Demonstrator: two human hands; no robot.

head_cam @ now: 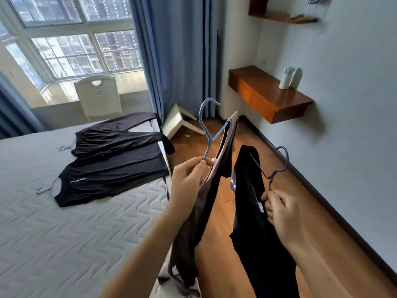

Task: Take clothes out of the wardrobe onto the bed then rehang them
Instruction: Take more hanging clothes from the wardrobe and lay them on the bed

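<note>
While I have a garment in each hand, both sit low and centre-right in the frame, over the floor [240, 136] just past the bed [64, 233] edge. My left hand [189, 177] pinches the neck of the blue hanger [206, 130] between thumb and curled fingers. The brown top [214, 190] hangs from it, touching the mattress side near the bottom of the frame. My right hand [283, 214] is curled round the stem of the purple hanger [277, 168], and the black top [253, 211] hangs below it.

I judge the hooks are kept up and the hands apart so the two garments hang free and do not tangle, and so each can be laid down flat by its hanger.

Two dark pieces already lie on the bed in the left-centre of the frame: a black shirt [111, 177] and, beyond it, dark trousers [120, 136]. Each is spread flat with its hook pointing left, which leaves the near mattress for these two.

That puts me in the unloading half, I think; rehanging comes later. No wardrobe is in view. A shelf [268, 97] with bottles [287, 78] is at right, a chair [98, 95] at upper left.
</note>
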